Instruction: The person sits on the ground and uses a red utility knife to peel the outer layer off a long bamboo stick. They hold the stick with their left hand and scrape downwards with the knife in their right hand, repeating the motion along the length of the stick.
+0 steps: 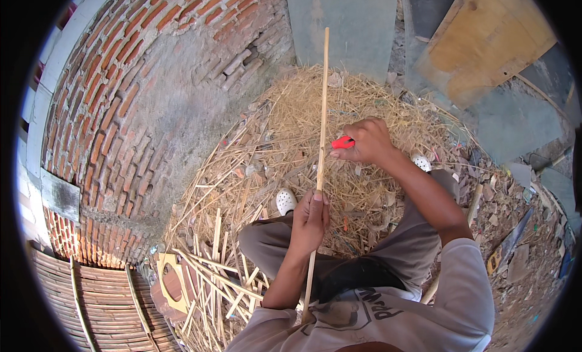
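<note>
A long, thin bamboo strip (324, 85) stands lengthwise in front of me, its lower end reaching my shirt. My left hand (311, 222) is closed around it below the middle, thumb lying along the strip. Just right of the strip, my right hand (365, 141) grips a red-handled tool (344, 142), which looks like a cutter; its blade cannot be made out. The tool's tip is close to the strip, and whether they touch is unclear.
Split bamboo strips (233, 285) lie piled at my left. Straw-like shavings (297, 103) cover the ground ahead. A brick wall (115, 122) rises on the left, with a bamboo slat panel (91, 297) below it. A handsaw (506, 246) lies at right, near leaning boards (485, 43).
</note>
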A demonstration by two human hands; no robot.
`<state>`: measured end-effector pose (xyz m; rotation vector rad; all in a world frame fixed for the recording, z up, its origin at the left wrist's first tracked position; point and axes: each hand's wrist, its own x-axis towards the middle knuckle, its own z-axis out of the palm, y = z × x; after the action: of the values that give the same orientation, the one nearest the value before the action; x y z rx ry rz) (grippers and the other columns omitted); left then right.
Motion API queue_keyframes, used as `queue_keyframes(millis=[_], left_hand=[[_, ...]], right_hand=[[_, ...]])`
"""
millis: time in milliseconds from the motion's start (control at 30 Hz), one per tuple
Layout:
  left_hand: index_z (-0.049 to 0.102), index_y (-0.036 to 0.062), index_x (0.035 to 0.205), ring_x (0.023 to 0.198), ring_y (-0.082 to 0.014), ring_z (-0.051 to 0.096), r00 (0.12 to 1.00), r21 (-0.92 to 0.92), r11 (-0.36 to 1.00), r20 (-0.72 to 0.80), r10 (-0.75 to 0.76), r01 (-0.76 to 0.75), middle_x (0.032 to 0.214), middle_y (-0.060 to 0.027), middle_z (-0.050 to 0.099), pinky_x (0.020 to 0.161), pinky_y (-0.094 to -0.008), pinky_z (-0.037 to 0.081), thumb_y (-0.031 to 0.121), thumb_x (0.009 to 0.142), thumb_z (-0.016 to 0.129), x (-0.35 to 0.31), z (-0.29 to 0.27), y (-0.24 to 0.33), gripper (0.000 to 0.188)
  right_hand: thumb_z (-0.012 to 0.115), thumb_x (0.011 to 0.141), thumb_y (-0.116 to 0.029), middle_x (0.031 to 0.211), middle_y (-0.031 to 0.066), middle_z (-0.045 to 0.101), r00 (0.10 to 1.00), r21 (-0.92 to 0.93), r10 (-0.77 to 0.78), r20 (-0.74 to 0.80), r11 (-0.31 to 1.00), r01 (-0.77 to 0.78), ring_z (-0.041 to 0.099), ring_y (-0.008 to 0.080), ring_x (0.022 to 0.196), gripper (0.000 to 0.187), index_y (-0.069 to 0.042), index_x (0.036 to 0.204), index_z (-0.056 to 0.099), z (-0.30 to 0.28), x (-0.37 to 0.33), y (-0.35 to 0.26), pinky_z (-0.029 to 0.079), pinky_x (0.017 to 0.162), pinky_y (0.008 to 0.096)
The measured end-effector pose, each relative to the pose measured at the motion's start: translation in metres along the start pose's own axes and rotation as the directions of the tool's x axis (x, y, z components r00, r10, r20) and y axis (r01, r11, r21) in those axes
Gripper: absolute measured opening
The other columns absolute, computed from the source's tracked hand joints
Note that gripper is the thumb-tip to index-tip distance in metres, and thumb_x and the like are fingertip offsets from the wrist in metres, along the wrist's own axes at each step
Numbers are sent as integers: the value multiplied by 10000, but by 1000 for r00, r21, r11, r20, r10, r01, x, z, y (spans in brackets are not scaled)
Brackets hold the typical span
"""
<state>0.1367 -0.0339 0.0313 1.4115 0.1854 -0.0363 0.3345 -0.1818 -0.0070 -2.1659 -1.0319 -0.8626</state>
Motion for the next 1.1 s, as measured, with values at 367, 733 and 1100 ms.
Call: queue_keyframes(millis=[367, 733, 1100], left_hand=[[467, 64, 891, 450, -40, 327, 998, 93, 995, -48, 52, -47, 545, 38, 392, 430, -206, 280, 252, 1043, 361, -10, -22, -29, 264], [460, 74, 906, 433, -19, 302, 1000, 20, 1000, -17, 12, -11, 552, 53, 380, 411, -190, 247, 243, 1039, 367, -18, -28, -29, 235], [448, 80, 890, 430, -40, 291, 1000, -58, 998, -25, -17, 16, 551, 40, 364, 413, -208, 254, 240, 1042, 361, -14, -32, -38, 237]], right_hand=[[604, 670, -773, 494, 33, 561, 993, -94, 54, 108, 995, -44, 559, 225, 427, 656, -122, 597, 622, 21, 15, 16, 452, 480, 370], [631, 639, -778, 462, 7, 516, 996, -99, -73, 60, 992, 78, 515, 195, 387, 664, -127, 526, 559, 25, 23, 19, 416, 439, 339], [620, 627, -794, 445, 14, 495, 989, -112, -101, 110, 987, 113, 520, 194, 381, 675, -133, 512, 549, 35, 25, 25, 419, 425, 335]])
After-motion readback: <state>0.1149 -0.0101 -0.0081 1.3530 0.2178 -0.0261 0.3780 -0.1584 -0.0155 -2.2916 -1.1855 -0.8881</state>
